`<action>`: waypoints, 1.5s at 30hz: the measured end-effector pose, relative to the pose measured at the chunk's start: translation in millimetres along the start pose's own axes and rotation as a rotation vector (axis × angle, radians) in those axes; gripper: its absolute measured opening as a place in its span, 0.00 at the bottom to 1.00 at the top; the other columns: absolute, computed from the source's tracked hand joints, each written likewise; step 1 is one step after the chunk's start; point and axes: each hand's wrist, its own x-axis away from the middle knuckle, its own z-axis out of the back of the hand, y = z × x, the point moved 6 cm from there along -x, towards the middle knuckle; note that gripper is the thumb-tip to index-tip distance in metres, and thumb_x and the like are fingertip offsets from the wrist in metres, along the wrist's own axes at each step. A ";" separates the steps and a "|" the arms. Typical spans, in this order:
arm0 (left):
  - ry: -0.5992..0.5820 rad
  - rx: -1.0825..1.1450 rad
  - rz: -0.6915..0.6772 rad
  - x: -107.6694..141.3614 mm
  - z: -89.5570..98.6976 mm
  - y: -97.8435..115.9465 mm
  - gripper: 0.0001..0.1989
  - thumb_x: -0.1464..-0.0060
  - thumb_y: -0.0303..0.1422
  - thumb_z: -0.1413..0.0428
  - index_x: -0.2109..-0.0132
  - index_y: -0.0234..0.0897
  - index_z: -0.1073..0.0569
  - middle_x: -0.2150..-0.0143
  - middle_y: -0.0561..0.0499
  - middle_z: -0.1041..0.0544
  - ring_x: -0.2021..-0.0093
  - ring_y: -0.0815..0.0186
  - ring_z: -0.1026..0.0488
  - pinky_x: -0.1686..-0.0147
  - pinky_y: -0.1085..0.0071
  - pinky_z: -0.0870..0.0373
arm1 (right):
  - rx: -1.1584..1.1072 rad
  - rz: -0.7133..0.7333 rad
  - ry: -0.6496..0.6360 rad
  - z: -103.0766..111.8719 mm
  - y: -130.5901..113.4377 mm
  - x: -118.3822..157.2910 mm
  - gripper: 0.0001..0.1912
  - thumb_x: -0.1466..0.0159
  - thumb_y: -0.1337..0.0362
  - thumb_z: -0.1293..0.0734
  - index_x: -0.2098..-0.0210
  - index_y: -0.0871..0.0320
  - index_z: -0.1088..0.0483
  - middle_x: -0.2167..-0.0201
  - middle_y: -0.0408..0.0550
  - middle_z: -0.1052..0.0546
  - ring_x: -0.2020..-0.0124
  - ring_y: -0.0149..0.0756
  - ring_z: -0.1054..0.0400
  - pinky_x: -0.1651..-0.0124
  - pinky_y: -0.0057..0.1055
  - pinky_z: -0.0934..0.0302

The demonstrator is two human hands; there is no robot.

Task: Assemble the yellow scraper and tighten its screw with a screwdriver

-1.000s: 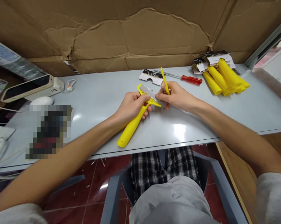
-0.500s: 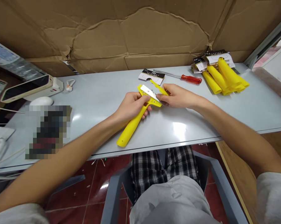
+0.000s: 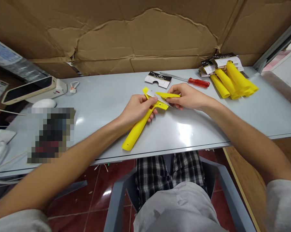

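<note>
Far left, phone (image 3: 26, 91) lying on a white power bank (image 3: 59, 89), white mouse (image 3: 44, 103) just near it; a pixelated patch (image 3: 50, 135) hides whatever is beside them. Left hand (image 3: 137, 108) has its fingers (image 3: 145, 100) clenched round the head of a yellow plastic scraper (image 3: 138, 129), with a metal blade (image 3: 153, 95) in the head. The handle slants toward the near edge of the grey surface (image 3: 203, 135), its end stopping just short. Right hand (image 3: 189, 96) grasps a thin yellow plastic strip (image 3: 168, 95) in its fingers (image 3: 175, 91), the strip's left end just beside the blade. Far side: black-topped card (image 3: 158, 79), print too small to read, and red-handled screwdriver (image 3: 198, 82). Far right, yellow scraper handles (image 3: 232, 82) lie on more cards (image 3: 222, 61), also unreadable. Creased cardboard sheet (image 3: 145, 35) stands along the far edge.
</note>
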 end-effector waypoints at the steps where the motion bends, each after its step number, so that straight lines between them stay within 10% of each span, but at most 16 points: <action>1: -0.002 -0.009 -0.001 0.4 -0.2 0.4 0.13 0.30 0.34 0.38 0.65 0.33 0.22 0.75 0.49 0.21 0.83 0.70 0.30 0.84 0.75 0.31 | -0.053 0.011 -0.010 -3.1 -1.9 0.5 0.10 0.28 0.67 0.24 0.62 0.55 0.29 0.77 0.40 0.25 0.79 0.30 0.34 0.75 0.28 0.39; 18: 0.019 0.016 -0.048 -1.7 8.4 3.8 0.19 0.27 0.40 0.38 0.66 0.33 0.21 0.76 0.49 0.22 0.82 0.71 0.29 0.83 0.76 0.32 | 0.467 0.255 0.195 24.3 -24.9 16.4 0.15 0.31 0.54 0.22 0.54 0.59 0.16 0.59 0.53 0.14 0.61 0.42 0.23 0.52 0.40 0.31; 31: -0.026 0.000 -0.123 1.8 2.9 4.8 0.15 0.31 0.36 0.34 0.66 0.34 0.21 0.75 0.50 0.20 0.83 0.71 0.29 0.83 0.77 0.31 | -0.126 0.158 0.096 -5.8 -12.8 5.4 0.12 0.32 0.57 0.20 0.62 0.59 0.20 0.74 0.44 0.25 0.74 0.30 0.39 0.73 0.31 0.44; 45: 0.019 0.006 -0.113 0.6 4.0 2.7 0.19 0.29 0.40 0.37 0.69 0.36 0.24 0.76 0.48 0.19 0.83 0.70 0.29 0.83 0.76 0.31 | -0.068 0.183 0.105 -10.7 -10.7 3.0 0.12 0.35 0.59 0.18 0.64 0.60 0.20 0.74 0.43 0.25 0.73 0.29 0.38 0.72 0.29 0.43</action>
